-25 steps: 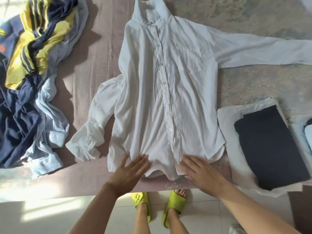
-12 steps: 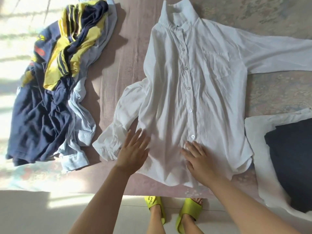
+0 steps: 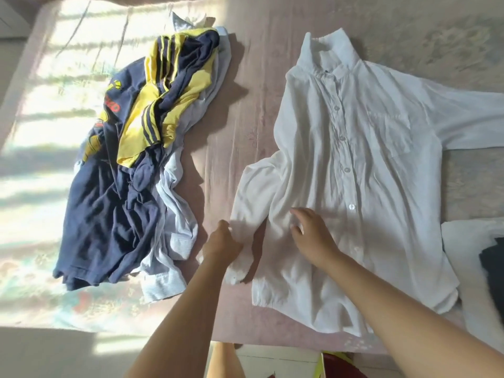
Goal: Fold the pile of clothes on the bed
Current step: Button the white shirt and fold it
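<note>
Left hand [image 3: 222,245]: fingers curled around the lower end of the white shirt's near sleeve [image 3: 246,214], gripping the cloth just above the cuff; half a second ago this hand lay flat and open on the shirt's front panel. Right hand [image 3: 311,233]: resting on the front of the white button-up shirt [image 3: 354,186] beside the sleeve's inner edge, fingers bent and thumb apart, seeming to press or gather the fabric; whether it actually pinches cloth cannot be told. Earlier it lay flat near the button placket, lower toward the hem; it now sits further left and higher.

White shirt: spread face up on the bed [image 3: 245,118], collar away from the person, buttons done up, chest pocket showing, far sleeve stretched out to the right edge of view. Near sleeve bent down along the shirt's side.

Pile of unfolded clothes [image 3: 131,165]: left of the shirt and apart from it, navy, yellow-striped and pale blue garments heaped together, partly in sunlight. The view has swung left since the earlier frame, so the pile sits nearer the middle.

Folded dark garment [image 3: 493,268] on a white one [image 3: 463,241]: right edge, just beside the shirt's hem
</note>
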A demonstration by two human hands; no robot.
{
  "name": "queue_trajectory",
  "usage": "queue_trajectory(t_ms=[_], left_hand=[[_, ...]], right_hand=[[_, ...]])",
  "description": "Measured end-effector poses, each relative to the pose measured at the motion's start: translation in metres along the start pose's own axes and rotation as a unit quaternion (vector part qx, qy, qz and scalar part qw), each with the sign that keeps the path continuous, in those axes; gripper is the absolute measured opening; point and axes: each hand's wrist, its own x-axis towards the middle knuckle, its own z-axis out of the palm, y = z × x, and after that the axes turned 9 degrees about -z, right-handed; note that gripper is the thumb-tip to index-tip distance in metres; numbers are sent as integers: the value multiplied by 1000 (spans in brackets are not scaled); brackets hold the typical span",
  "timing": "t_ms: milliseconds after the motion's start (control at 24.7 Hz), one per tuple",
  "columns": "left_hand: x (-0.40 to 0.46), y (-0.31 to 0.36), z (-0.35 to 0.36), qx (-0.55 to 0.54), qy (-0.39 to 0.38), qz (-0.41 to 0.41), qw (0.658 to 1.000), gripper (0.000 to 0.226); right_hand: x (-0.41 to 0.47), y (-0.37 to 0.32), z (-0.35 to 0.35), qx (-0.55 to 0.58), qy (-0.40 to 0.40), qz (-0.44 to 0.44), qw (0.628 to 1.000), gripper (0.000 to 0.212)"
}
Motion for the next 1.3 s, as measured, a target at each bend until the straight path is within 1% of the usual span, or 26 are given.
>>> queue_trajectory(t_ms=[81,122,162,203,243,284,324,365,405,446,486,527,567,608,648,729,810,891,972,1013,1094,1135,1175,1216,1256,1297], left_hand=[[-15,-5,-1,-46,19,58,997,45],[-24,-7,-1,-86,18,107,990,43],[-36,-8,1,-117,-11,163,980,43],[-47,-10,4,-131,-65,215,965,44],[-55,-15,9,-134,-123,258,949,45],[-59,-21,12,-140,-154,281,937,40],[-58,-26,13,-177,-145,273,934,33],[-55,-32,12,-230,-108,240,937,28],[-49,-37,10,-269,-58,201,940,32],[-46,-41,5,-277,-28,166,946,45],[-41,-44,2,-287,-45,133,948,63],[-38,-44,-1,-311,-104,102,939,79],[-36,-42,-3,-354,-177,84,914,85],[-37,-41,-6,-387,-234,79,888,84],[-37,-41,-9,-411,-271,88,866,79],[-37,-40,-16,-446,-313,116,830,64],[-43,-43,-26,-458,-289,123,832,63],[-47,-53,-41,-462,-243,93,848,50],[-42,-67,-68,-496,-216,47,840,30],[-37,-74,-86,-509,-200,24,837,25],[-21,-84,-123,-543,-215,-39,811,29],[-15,-89,-139,-576,-259,-75,772,36],[-11,-93,-150,-615,-326,-104,710,49],[-13,-96,-158,-640,-393,-116,650,62],[-14,-101,-165,-646,-445,-113,610,73],[-18,-104,-172,-626,-472,-98,613,79]], right_hand=[[5,-25,8,115,29,109,987,24],[7,-40,10,229,4,184,956,25],[7,-52,12,344,-43,257,902,33],[5,-62,13,420,-84,304,851,39],[5,-69,14,456,-103,318,825,40],[5,-69,17,473,-88,319,817,38],[6,-68,20,491,-49,315,811,35],[6,-67,22,522,-13,316,792,34],[6,-68,20,566,7,324,758,34],[6,-68,19,605,9,330,725,36],[6,-66,18,632,4,334,700,37],[5,-67,17,654,-9,335,678,40],[3,-70,16,668,-22,334,665,42],[2,-73,15,677,-31,324,660,43],[3,-76,15,676,-34,307,669,40],[6,-84,14,642,-12,247,726,24],[9,-93,14,614,18,194,765,12],[12,-108,14,589,12,167,791,14],[15,-124,15,520,-14,160,839,22],[16,-130,16,477,-26,158,864,28],[23,-139,15,401,-27,165,901,39],[28,-143,16,378,-28,179,908,43],[32,-147,19,370,-35,203,906,45],[34,-153,22,383,-49,236,892,47],[37,-163,27,416,-68,271,866,48],[38,-175,32,459,-89,293,834,48]])
